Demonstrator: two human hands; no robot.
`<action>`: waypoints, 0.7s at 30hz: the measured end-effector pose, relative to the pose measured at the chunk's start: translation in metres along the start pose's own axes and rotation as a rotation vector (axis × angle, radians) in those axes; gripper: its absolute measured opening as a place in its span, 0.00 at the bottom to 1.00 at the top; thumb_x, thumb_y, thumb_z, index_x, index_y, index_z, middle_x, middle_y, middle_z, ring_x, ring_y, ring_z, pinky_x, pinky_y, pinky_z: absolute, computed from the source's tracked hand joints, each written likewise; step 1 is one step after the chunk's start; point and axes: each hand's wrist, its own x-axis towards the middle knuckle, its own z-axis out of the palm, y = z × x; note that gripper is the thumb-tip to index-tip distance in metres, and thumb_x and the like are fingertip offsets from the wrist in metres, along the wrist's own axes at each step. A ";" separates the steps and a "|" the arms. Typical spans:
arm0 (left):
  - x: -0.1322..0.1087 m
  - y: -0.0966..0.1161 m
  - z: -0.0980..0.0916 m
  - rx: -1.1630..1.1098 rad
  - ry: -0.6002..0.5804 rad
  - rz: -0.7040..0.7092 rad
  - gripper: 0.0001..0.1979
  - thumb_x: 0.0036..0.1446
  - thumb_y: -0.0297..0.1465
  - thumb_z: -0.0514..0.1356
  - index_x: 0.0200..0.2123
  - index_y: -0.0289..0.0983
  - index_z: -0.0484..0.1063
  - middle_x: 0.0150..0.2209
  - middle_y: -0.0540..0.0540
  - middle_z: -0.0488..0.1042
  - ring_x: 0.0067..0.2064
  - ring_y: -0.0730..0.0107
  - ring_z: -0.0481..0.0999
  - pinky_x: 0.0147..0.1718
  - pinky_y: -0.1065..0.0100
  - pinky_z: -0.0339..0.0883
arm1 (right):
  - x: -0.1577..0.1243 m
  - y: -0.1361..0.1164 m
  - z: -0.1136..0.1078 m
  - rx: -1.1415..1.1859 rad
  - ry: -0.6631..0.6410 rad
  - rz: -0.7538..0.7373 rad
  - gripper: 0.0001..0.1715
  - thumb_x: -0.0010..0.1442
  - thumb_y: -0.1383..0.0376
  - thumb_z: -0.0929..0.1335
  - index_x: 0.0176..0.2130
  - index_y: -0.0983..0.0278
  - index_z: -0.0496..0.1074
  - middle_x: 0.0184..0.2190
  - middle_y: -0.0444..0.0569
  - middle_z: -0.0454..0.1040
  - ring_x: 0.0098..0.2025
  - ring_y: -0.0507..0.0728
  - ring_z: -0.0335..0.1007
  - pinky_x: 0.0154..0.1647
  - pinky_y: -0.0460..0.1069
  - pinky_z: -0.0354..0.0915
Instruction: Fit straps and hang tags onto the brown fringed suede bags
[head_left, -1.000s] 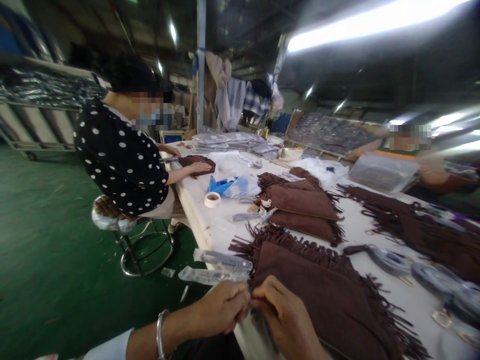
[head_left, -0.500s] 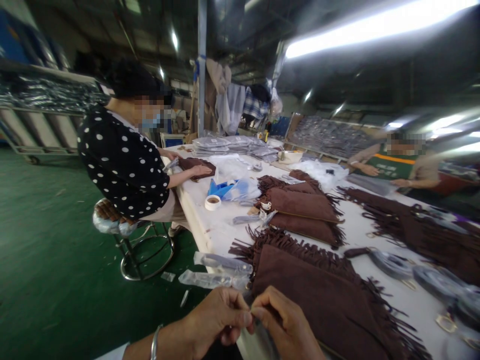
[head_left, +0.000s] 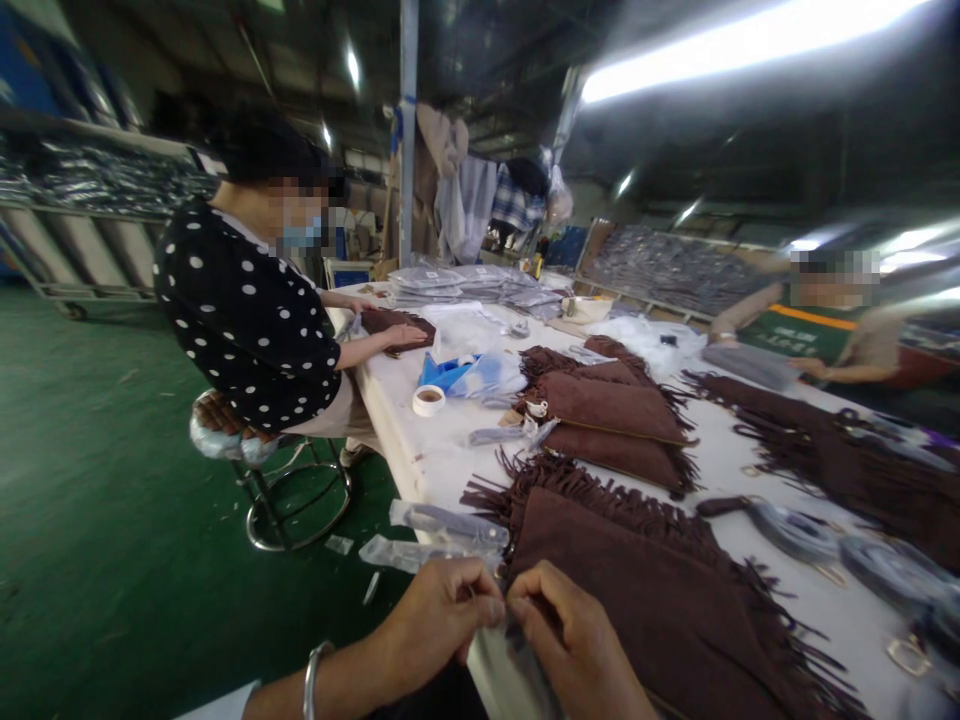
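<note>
My left hand (head_left: 442, 618) is closed in a pinch at the table's near edge, a silver bangle on its wrist. Close beside it, my right hand (head_left: 574, 635) pinches with thumb and forefinger. Whatever lies between the fingertips is too small to make out; some clear plastic shows below them. Under and right of my right hand lies a dark brown fringed suede bag (head_left: 637, 580). Just beyond my left hand, plastic-wrapped strips (head_left: 450, 530) rest on the table edge against the bag's fringe.
More brown fringed bags (head_left: 600, 400) lie stacked further up the white table (head_left: 405, 440). A tape roll (head_left: 428, 401) sits near a blue tape dispenser (head_left: 450, 373). Wrapped coiled straps (head_left: 795, 530) lie at right. One co-worker (head_left: 247, 310) sits left, another (head_left: 817, 330) works across the table.
My fingertips have drawn slightly apart, both hands still pinched. The co-worker across the table has moved a hand onto a grey plastic-wrapped piece. The view has shifted slightly.
</note>
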 end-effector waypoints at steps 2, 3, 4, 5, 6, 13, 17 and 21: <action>-0.001 0.003 -0.005 0.239 0.058 0.151 0.09 0.58 0.34 0.59 0.29 0.35 0.73 0.24 0.51 0.71 0.25 0.74 0.69 0.25 0.73 0.59 | 0.003 0.001 -0.001 -0.018 0.012 -0.007 0.08 0.64 0.67 0.62 0.33 0.61 0.68 0.30 0.43 0.71 0.33 0.53 0.68 0.35 0.45 0.60; -0.001 0.006 -0.007 0.359 0.094 0.221 0.09 0.60 0.33 0.58 0.30 0.36 0.74 0.27 0.50 0.72 0.29 0.72 0.70 0.29 0.72 0.61 | 0.005 0.001 -0.001 -0.027 0.017 -0.013 0.08 0.64 0.67 0.62 0.33 0.61 0.68 0.31 0.43 0.71 0.34 0.53 0.68 0.35 0.46 0.60; -0.001 0.008 -0.010 0.470 0.124 0.284 0.09 0.62 0.32 0.57 0.31 0.37 0.74 0.29 0.50 0.73 0.32 0.70 0.72 0.32 0.71 0.63 | 0.006 0.002 -0.002 -0.035 0.025 -0.017 0.08 0.64 0.67 0.62 0.33 0.61 0.68 0.31 0.43 0.71 0.34 0.53 0.68 0.36 0.46 0.60; -0.001 0.010 -0.012 0.568 0.149 0.342 0.09 0.64 0.31 0.55 0.33 0.37 0.73 0.32 0.48 0.74 0.35 0.68 0.73 0.36 0.70 0.64 | 0.008 0.003 -0.003 -0.044 0.037 -0.018 0.08 0.64 0.68 0.62 0.33 0.61 0.68 0.31 0.43 0.71 0.34 0.53 0.68 0.36 0.46 0.60; -0.001 0.012 -0.015 0.653 0.166 0.395 0.09 0.65 0.30 0.53 0.35 0.38 0.73 0.35 0.47 0.74 0.38 0.66 0.73 0.39 0.68 0.65 | 0.010 0.003 -0.003 -0.054 0.046 -0.017 0.08 0.65 0.68 0.62 0.33 0.61 0.67 0.31 0.43 0.71 0.34 0.53 0.68 0.36 0.46 0.60; 0.018 0.012 -0.024 1.026 0.046 0.470 0.19 0.60 0.33 0.61 0.55 0.41 0.65 0.52 0.43 0.68 0.55 0.55 0.65 0.56 0.55 0.60 | 0.022 0.006 -0.010 -0.177 0.030 -0.010 0.10 0.65 0.70 0.60 0.33 0.61 0.66 0.31 0.43 0.69 0.34 0.53 0.67 0.35 0.47 0.58; 0.028 0.011 -0.024 1.138 -0.019 0.421 0.06 0.62 0.29 0.58 0.43 0.39 0.68 0.46 0.44 0.69 0.50 0.58 0.66 0.51 0.58 0.63 | 0.025 0.007 -0.009 -0.231 0.014 -0.011 0.10 0.64 0.72 0.60 0.32 0.61 0.65 0.32 0.44 0.69 0.34 0.53 0.67 0.35 0.48 0.58; 0.031 0.012 -0.024 1.137 -0.023 0.427 0.04 0.62 0.26 0.54 0.39 0.38 0.66 0.43 0.44 0.69 0.46 0.60 0.67 0.47 0.61 0.65 | 0.027 0.007 -0.006 -0.253 0.018 -0.008 0.10 0.64 0.72 0.60 0.33 0.61 0.65 0.32 0.44 0.69 0.33 0.53 0.67 0.35 0.48 0.57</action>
